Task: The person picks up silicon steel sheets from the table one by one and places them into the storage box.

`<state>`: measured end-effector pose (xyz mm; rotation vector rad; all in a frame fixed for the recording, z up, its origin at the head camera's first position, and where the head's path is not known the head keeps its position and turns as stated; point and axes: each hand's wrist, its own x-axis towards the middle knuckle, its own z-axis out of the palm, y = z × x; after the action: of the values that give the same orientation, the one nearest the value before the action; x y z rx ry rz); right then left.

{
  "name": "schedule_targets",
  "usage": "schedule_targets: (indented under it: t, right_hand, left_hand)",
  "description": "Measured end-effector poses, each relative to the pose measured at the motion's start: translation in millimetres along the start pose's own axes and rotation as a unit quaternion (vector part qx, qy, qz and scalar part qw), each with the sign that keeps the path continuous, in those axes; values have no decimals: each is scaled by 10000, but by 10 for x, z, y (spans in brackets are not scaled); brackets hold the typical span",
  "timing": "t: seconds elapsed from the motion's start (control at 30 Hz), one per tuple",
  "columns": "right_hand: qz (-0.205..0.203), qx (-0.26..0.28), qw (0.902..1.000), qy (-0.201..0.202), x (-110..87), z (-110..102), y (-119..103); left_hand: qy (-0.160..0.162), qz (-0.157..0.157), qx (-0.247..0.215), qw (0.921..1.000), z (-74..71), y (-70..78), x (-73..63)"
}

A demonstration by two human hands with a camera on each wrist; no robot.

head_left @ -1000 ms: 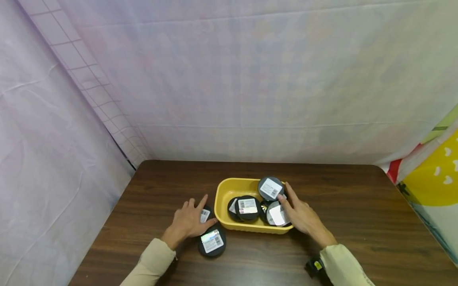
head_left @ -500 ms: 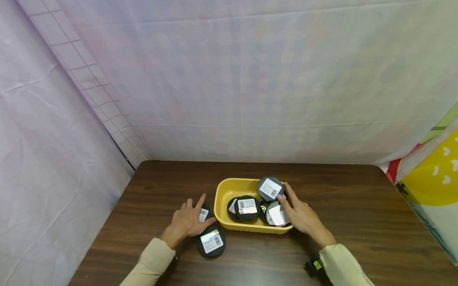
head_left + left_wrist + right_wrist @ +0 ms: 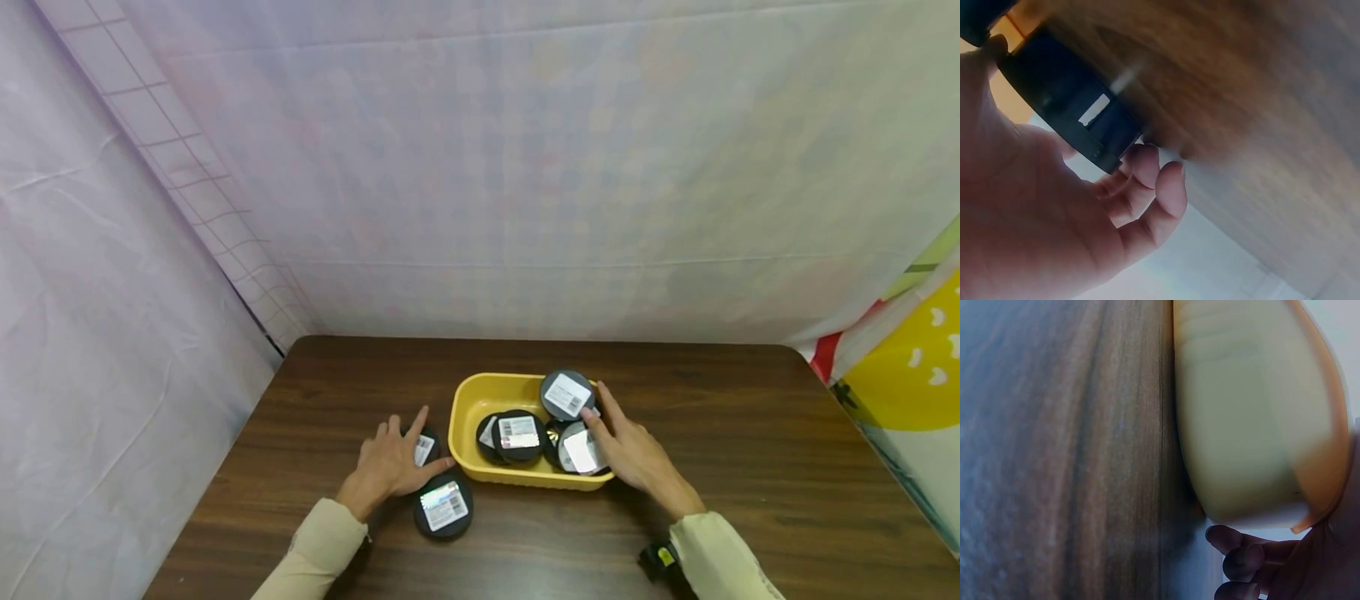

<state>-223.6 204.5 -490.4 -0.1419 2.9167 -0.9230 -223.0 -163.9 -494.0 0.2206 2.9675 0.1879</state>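
My left hand (image 3: 386, 465) holds a black disc-shaped case (image 3: 424, 451) with a white label on the table, left of the yellow basket (image 3: 470, 402). In the left wrist view, the thumb meets one edge of that case (image 3: 1072, 94) and curled fingers lie at the other. A second labelled black case (image 3: 443, 508) lies just in front, close to the thumb. My right hand (image 3: 637, 454) grips the basket's right end, its thumb inside over the cases and its fingers outside. Several cases, including a grey one (image 3: 567, 395) and a silvery one (image 3: 582, 450), overlap inside the basket.
The dark wooden table (image 3: 750, 433) runs back to a pale curtain (image 3: 562, 167). A small black object with a yellow-green patch (image 3: 658, 560) lies beside the right sleeve. A yellow patterned cloth (image 3: 918, 367) hangs at the far right.
My left hand's fingers and the case under them have shifted slightly left, away from the basket. The right hand and the basket look unmoved.
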Motion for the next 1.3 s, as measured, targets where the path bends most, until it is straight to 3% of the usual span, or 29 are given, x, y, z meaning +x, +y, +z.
schedule_targets:
  t: [0.23, 1.3]
  right_hand:
    - [-13, 30, 10000, 10, 0, 1, 0]
    - [-8, 46, 10000, 23, 0, 5, -2]
  left_hand:
    - [-113, -71, -99, 9999, 2, -29, 26]
    - [119, -29, -190, 9997, 7, -48, 33]
